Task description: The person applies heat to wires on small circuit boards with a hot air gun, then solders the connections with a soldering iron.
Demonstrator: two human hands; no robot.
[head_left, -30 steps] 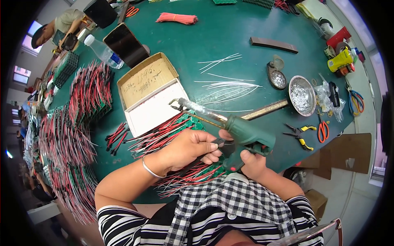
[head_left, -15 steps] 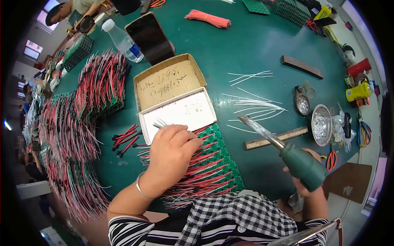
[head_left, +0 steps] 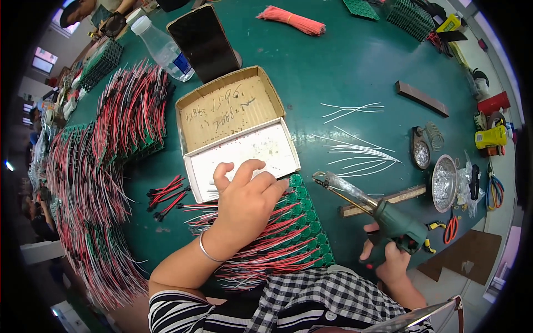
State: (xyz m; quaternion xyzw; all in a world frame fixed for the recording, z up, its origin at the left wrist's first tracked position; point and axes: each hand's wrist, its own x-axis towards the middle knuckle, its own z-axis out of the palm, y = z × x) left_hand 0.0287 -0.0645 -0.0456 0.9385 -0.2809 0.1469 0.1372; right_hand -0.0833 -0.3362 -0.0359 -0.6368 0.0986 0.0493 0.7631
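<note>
My left hand [head_left: 244, 208] is over the near edge of the white box tray [head_left: 261, 147], its fingers curved but apart. Its palm covers part of a sheet of round green circuit boards [head_left: 312, 225]. Rows of red and white wires [head_left: 272, 244] stick out to the left from that sheet. My right hand [head_left: 391, 263] grips a green soldering gun [head_left: 402, 225] by its handle. The gun's metal tip [head_left: 322, 176] points left, apart from the boards. Short red and black wire leads [head_left: 166, 197] lie left of the box.
Loose white wires [head_left: 361, 152] lie mid-table. Beyond stand a phone [head_left: 204, 44], a clear bottle [head_left: 161, 47] and a red wire bundle [head_left: 291, 21]. Stacked wired boards [head_left: 91, 172] fill the left. At right are a metal bowl [head_left: 444, 183], a wooden strip [head_left: 388, 201] and orange-handled scissors [head_left: 451, 228].
My left hand's fingers have spread, and the white wires at its fingertips no longer show there. My right hand has turned the soldering gun, bringing its handle into view. The view has shifted slightly.
</note>
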